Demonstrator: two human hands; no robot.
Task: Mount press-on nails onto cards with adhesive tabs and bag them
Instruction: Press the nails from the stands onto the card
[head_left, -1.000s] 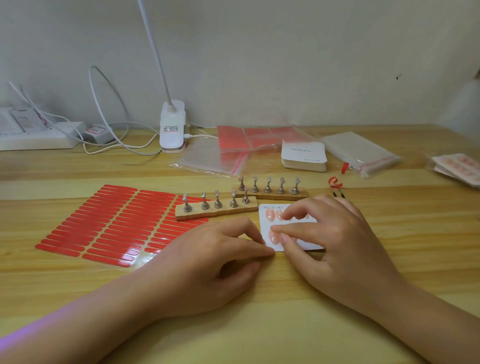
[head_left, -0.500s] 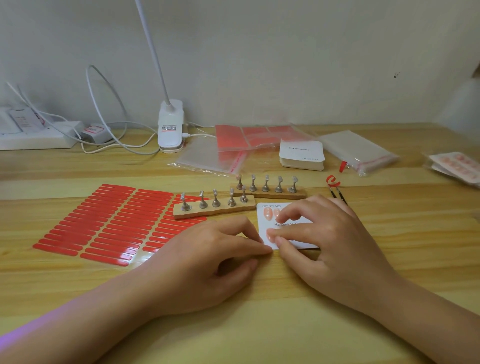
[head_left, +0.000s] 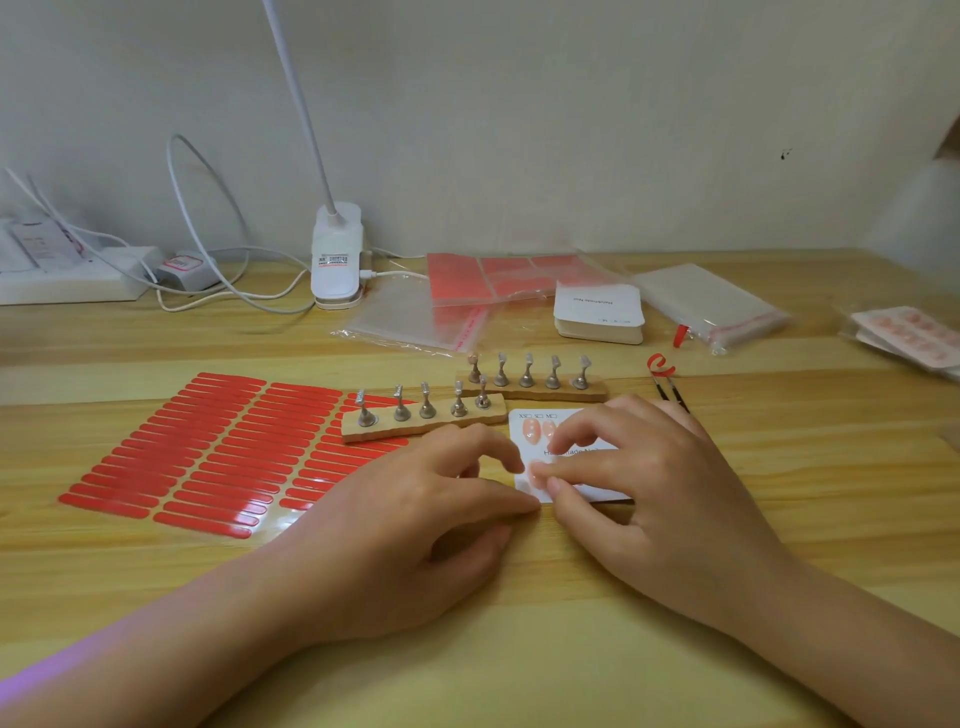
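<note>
A white card (head_left: 597, 491) lies on the wooden table, with two pink press-on nails (head_left: 531, 430) showing in its top row. My left hand (head_left: 415, 525) has curled fingers, and its thumb and index tips hold the card's left edge. My right hand (head_left: 644, 483) covers most of the card. Its index finger and thumb pinch a pink nail (head_left: 535, 475) against the card's lower left part. Two wooden nail stands (head_left: 423, 426) with metal pegs sit just behind the card. A sheet of red adhesive tabs (head_left: 208, 452) lies to the left.
A stack of blank cards (head_left: 597, 312), clear bags (head_left: 415, 317), a bag pack (head_left: 711, 306) and red sheets (head_left: 493, 275) sit behind. Black tweezers (head_left: 670, 395) lie at right, finished bagged cards (head_left: 909, 332) at far right. The lamp base (head_left: 336, 260), cables and power strip (head_left: 67, 280) stand at the back left.
My right fingertips have slid slightly left along the card to its lower left nail. My left hand has stayed at the card's edge.
</note>
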